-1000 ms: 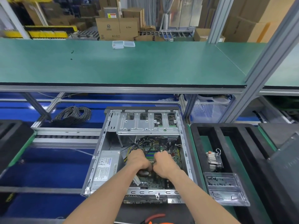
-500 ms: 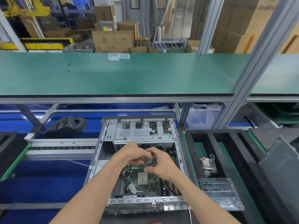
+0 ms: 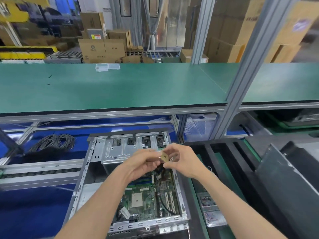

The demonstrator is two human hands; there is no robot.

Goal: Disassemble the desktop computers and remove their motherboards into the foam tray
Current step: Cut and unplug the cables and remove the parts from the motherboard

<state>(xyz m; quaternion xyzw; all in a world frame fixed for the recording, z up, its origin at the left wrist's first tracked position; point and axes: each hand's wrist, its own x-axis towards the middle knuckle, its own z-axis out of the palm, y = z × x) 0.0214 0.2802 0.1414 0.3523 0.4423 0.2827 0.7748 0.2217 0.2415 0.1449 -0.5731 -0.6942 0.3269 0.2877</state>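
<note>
An open desktop case [image 3: 96, 163] lies flat below me with its green motherboard [image 3: 146, 202] still inside, the pale empty processor socket [image 3: 137, 200] showing. Above the case my left hand [image 3: 139, 164] and my right hand [image 3: 183, 161] are raised together. Between their fingertips they pinch a small square processor chip [image 3: 164, 156], its gold underside facing me. The black foam tray [image 3: 224, 163] lies to the right of the case.
A green workbench shelf [image 3: 120, 88] spans the view above the case, with small clear boxes [image 3: 107, 67] at its far edge. Coiled black cables [image 3: 53, 142] lie at the left. A clear plastic tray [image 3: 212, 214] sits in the foam tray. An aluminium post [image 3: 241, 83] rises at the right.
Both hands rose out of the case from the motherboard, bringing up the processor chip; the socket is now bare. The head view tilted upward.
</note>
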